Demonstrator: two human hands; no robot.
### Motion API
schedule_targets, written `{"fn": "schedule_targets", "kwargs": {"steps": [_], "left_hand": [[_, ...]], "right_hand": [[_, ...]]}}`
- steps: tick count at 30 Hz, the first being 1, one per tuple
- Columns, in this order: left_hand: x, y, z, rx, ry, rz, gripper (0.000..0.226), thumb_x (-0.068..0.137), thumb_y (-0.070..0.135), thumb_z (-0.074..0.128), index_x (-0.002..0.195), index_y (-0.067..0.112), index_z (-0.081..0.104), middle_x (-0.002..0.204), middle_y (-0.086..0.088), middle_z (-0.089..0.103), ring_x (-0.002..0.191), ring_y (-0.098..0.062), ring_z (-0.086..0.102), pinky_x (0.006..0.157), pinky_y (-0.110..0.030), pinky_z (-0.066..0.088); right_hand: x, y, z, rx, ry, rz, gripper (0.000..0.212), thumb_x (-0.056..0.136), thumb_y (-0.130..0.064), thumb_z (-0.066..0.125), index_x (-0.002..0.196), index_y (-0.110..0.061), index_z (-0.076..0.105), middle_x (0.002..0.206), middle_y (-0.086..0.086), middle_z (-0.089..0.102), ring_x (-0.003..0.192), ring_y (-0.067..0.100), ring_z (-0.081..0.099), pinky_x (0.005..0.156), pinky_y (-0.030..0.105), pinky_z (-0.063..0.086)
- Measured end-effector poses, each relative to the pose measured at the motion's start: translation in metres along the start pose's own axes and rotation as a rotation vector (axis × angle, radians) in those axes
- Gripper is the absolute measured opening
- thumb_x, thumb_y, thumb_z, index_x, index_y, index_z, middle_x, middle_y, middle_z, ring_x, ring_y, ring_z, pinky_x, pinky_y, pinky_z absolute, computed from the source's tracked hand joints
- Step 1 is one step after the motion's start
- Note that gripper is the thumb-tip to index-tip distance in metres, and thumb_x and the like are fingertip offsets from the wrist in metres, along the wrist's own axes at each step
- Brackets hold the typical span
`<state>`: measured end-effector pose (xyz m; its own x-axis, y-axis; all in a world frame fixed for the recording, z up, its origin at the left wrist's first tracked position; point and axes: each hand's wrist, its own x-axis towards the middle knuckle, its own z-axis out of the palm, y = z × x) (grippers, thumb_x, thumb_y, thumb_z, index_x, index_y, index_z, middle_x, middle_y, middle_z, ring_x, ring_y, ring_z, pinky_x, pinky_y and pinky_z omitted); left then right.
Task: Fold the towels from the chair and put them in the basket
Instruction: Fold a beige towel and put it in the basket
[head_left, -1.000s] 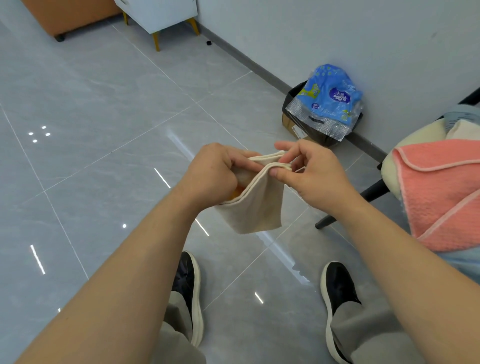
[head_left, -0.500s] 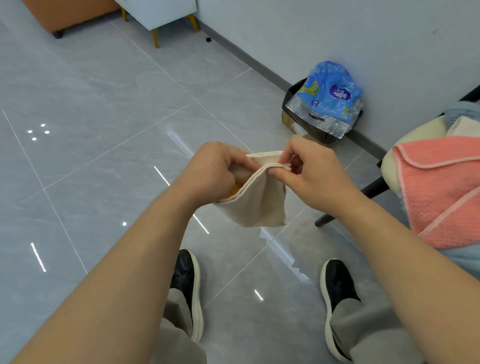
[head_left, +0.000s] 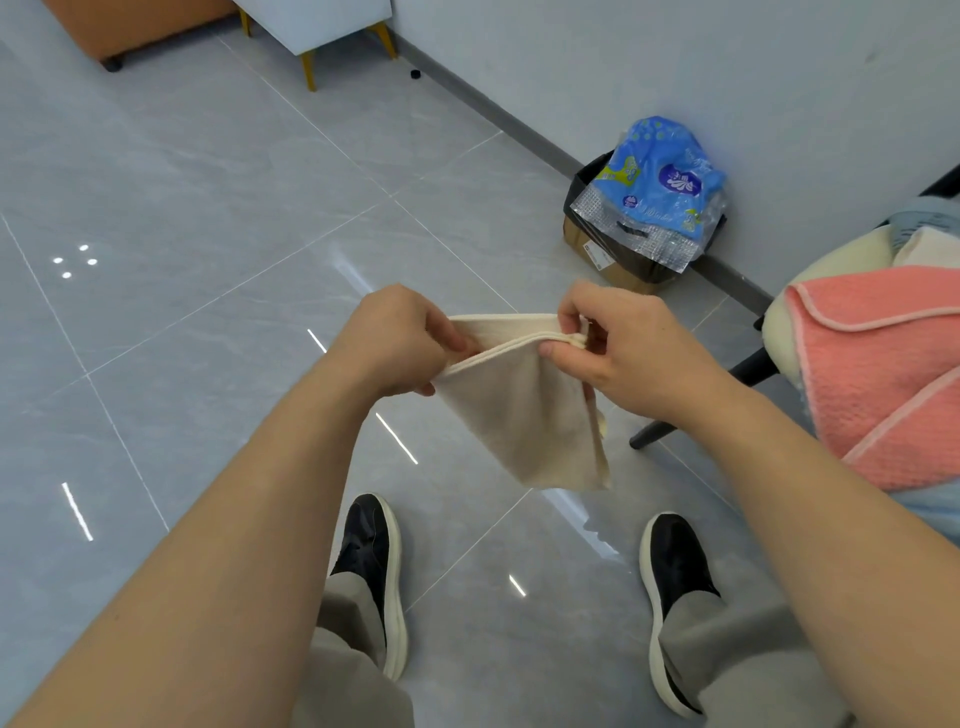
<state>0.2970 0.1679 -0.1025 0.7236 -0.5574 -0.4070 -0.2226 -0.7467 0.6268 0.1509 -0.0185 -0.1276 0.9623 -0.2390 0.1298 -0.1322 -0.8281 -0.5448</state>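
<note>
Cream towel (head_left: 524, 410), doubled, hangs in the air between the two hands, with two hemmed edges lying together along its top.

Change over the last second: the hands have drawn apart. A second ago they sat almost knuckle to knuckle with the cloth bunched under them; now the top edge is pulled out straight between them.

Left hand (head_left: 395, 338): fingers curled, pinching the near-left corner of the top edge. Right hand (head_left: 623, 348): thumb and fingers pinch the opposite corner, where both layers meet.

Meaning for the task, as a judgement: one fold is in and is being squared up; a further fold probably comes next. Basket is not in view, so placing is not yet at hand.

Orientation: the top edge runs from left hand to right hand, rising slightly toward the right. The panel drops from that edge, and its lowest corner points down, below the right hand. It looks nearly square, so the long axis is hard to call; I read it as the hanging direction.

Pink towel (head_left: 883, 364) lies on the chair (head_left: 748, 366), beyond the right hand, unfolded.
</note>
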Motion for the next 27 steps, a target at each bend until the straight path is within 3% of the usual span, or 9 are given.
{"fn": "schedule_targets", "kwargs": {"steps": [3,7,13,19,23,25,27], "left_hand": [[0.0024,-0.0008,0.0005,0.028,0.030,-0.059,0.045,0.082,-0.006,0.047,0.085,0.024,0.080,0.093,0.011,0.059,0.054,-0.020,0.072,0.048,-0.016,0.051],[0.0036,-0.0015,-0.0005,0.025,0.053,-0.111,0.045,0.081,-0.006,0.042,0.077,0.017,0.080,0.090,-0.004,0.073,0.056,-0.024,0.072,0.070,-0.032,0.062],[0.0029,0.0018,-0.0027,-0.102,0.088,-0.183,0.033,0.082,-0.006,0.045,0.083,0.005,0.076,0.085,-0.010,0.071,0.065,-0.034,0.073,0.081,-0.043,0.061],[0.0064,-0.0023,-0.0035,-0.272,0.170,-0.164,0.032,0.082,-0.011,0.032,0.081,0.012,0.054,0.095,-0.009,0.069,0.065,-0.036,0.071,0.055,-0.039,0.061],[0.0085,-0.0057,-0.0027,-0.268,0.162,-0.101,0.038,0.081,-0.013,0.035,0.081,0.012,0.063,0.102,-0.014,0.063,0.072,-0.036,0.069,0.059,-0.044,0.063],[0.0086,-0.0048,-0.0019,-0.227,0.159,-0.083,0.040,0.081,-0.013,0.037,0.078,0.014,0.067,0.100,-0.014,0.061,0.071,-0.034,0.069,0.061,-0.043,0.063],[0.0085,-0.0037,-0.0013,-0.191,0.162,-0.083,0.041,0.081,-0.013,0.037,0.076,0.014,0.068,0.093,-0.010,0.063,0.067,-0.031,0.070,0.062,-0.039,0.063]], "right_hand": [[0.0002,0.0017,0.0006,0.012,-0.067,0.015,0.029,0.086,-0.042,0.072,0.081,-0.025,0.049,0.066,-0.010,0.050,0.065,0.007,0.048,0.057,0.018,0.035],[-0.0008,0.0007,0.0042,0.023,-0.124,0.016,0.034,0.085,-0.042,0.073,0.076,-0.021,0.049,0.062,-0.007,0.048,0.061,0.007,0.043,0.054,0.018,0.033],[0.0002,-0.0042,0.0056,0.050,-0.155,0.027,0.032,0.087,-0.038,0.072,0.076,-0.020,0.048,0.063,-0.005,0.048,0.060,0.008,0.042,0.055,0.020,0.033],[-0.0013,-0.0056,0.0047,0.048,-0.216,0.054,0.031,0.090,-0.043,0.069,0.080,-0.023,0.048,0.068,-0.007,0.053,0.062,0.009,0.046,0.056,0.022,0.036],[-0.0001,-0.0024,0.0055,0.059,-0.244,0.086,0.025,0.089,-0.044,0.070,0.089,-0.029,0.049,0.073,-0.010,0.059,0.066,0.006,0.052,0.059,0.019,0.040],[0.0009,-0.0002,0.0044,0.053,-0.266,0.096,0.023,0.088,-0.045,0.070,0.104,-0.034,0.057,0.076,-0.011,0.064,0.072,0.003,0.057,0.066,0.022,0.043],[0.0016,0.0007,0.0027,0.002,-0.289,0.093,0.021,0.089,-0.048,0.068,0.105,-0.035,0.066,0.078,-0.012,0.064,0.076,0.002,0.058,0.068,0.024,0.043]]}}
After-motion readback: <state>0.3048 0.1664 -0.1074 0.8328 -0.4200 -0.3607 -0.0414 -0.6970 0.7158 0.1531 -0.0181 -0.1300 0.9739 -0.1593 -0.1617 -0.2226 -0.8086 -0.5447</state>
